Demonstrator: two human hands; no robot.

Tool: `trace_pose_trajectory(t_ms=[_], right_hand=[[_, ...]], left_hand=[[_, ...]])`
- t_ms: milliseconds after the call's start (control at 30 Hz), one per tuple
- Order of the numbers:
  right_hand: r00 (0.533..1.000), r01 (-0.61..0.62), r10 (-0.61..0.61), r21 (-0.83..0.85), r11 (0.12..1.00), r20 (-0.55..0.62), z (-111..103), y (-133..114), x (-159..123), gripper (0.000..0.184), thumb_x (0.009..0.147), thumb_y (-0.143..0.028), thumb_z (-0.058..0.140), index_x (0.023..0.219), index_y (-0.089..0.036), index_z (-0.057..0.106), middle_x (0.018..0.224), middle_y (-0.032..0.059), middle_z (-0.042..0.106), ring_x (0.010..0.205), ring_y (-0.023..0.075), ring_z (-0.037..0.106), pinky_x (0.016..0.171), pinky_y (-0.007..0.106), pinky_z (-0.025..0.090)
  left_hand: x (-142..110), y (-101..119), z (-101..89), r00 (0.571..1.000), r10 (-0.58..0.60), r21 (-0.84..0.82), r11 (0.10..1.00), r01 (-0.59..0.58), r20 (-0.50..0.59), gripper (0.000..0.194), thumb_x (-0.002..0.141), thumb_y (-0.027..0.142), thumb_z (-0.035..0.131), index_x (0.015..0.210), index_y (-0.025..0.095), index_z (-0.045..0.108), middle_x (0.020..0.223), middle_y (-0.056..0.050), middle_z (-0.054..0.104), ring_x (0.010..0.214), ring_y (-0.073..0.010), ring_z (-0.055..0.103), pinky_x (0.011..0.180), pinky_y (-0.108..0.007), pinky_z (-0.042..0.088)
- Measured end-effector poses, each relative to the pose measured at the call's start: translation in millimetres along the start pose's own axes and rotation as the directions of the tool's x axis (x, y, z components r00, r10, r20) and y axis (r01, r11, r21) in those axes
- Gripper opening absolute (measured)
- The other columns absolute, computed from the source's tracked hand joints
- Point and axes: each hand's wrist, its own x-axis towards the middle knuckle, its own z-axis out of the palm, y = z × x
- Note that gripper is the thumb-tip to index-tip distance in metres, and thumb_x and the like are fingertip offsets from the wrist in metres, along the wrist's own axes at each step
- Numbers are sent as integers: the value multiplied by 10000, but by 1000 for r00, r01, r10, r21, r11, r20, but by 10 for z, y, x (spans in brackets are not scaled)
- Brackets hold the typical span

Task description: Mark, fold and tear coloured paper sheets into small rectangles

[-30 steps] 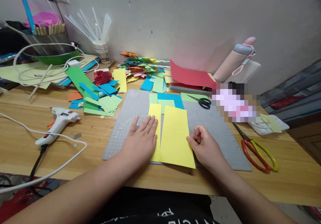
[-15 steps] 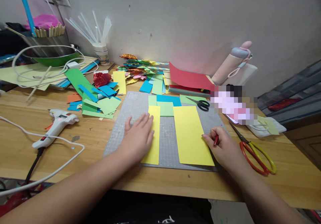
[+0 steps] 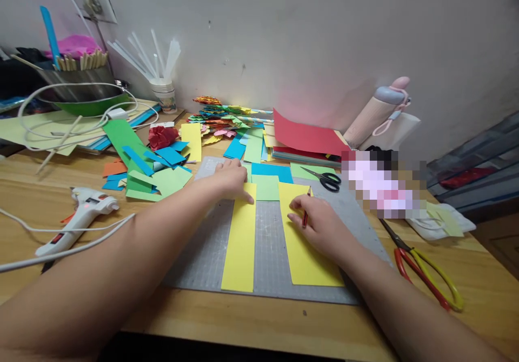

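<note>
The yellow strip (image 3: 239, 259) and yellow sheet (image 3: 312, 264) look like smooth, matt paper; the grey mat (image 3: 270, 248) has a dull, scuffed face. I see a smooth wood desk (image 3: 203, 324), a white plastic glue gun (image 3: 81, 216), a shiny metal pot (image 3: 77, 76), a crinkled paper flower (image 3: 163, 136).

Free lane over mat (image 3: 271, 251) btwn yellow strip (image 3: 239, 256) & yellow sheet (image 3: 310, 264); blk scissors (image 3: 323, 177) in way just beyond latter.

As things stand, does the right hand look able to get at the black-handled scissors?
Probably yes: the black-handled scissors lie uncovered just beyond the right hand, with nothing visible standing between. That hand holds a slim red pencil-like tool, though, which may need setting down first.
</note>
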Motion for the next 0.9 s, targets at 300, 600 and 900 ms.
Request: trace_pose_trajectory(t_ms=[300,600,900], right_hand=[[994,-110,99,257,960,53,-30,126,-99,152,901,-354,465,999,-252,521,1088,64,671,919,239,636,730,382,473],[986,-169,159,314,934,59,-9,135,-85,173,891,-391,482,991,-257,525,1095,54,673,997,240,626,814,414,475],[984,-177,159,308,935,84,-15,116,-105,170,891,-384,476,988,-254,528,1114,60,669,981,249,633,814,426,475]], left_hand=[[-155,-390,-510,998,8,-588,808,27,56,173,658,331,739,714,194,650,694,19,630,670,-127,550,647,-245,397],[-149,-522,-368,813,-582,-979,160,128,11,129,858,222,611,927,121,571,786,-12,599,670,-108,604,562,-217,476],[154,-186,-146,747,-573,-882,-470,37,337,345,901,335,561,1194,154,540,1190,-95,573,1004,-212,596,838,-420,522]])
